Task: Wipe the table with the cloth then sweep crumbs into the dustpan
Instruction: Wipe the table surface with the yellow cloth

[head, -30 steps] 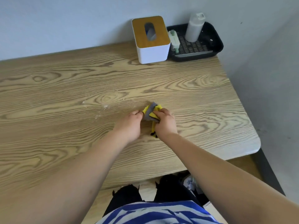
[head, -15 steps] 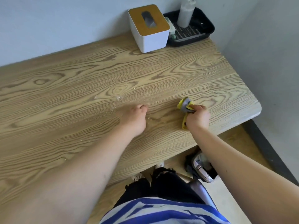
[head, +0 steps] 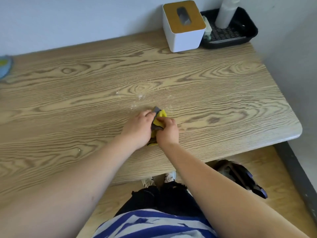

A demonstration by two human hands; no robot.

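A small yellow and grey cloth lies bunched on the wooden table, near the middle of its front half. My right hand grips the cloth from the right, fingers curled over it. My left hand sits against the cloth's left side with its fingertips on the grey part. Pale crumbs are scattered on the wood just beyond the cloth. A blue round-edged object, perhaps the dustpan, shows at the far left edge, mostly cut off.
A white tissue box with a wooden lid stands at the back right. Beside it a black tray holds a white bottle. A wall runs close along the right. A dark object lies on the floor under the table's right corner.
My right hand has brought the cloth back left from near the right front edge to meet my left hand, which now touches it again. The camera has tilted, showing the blue object at left.
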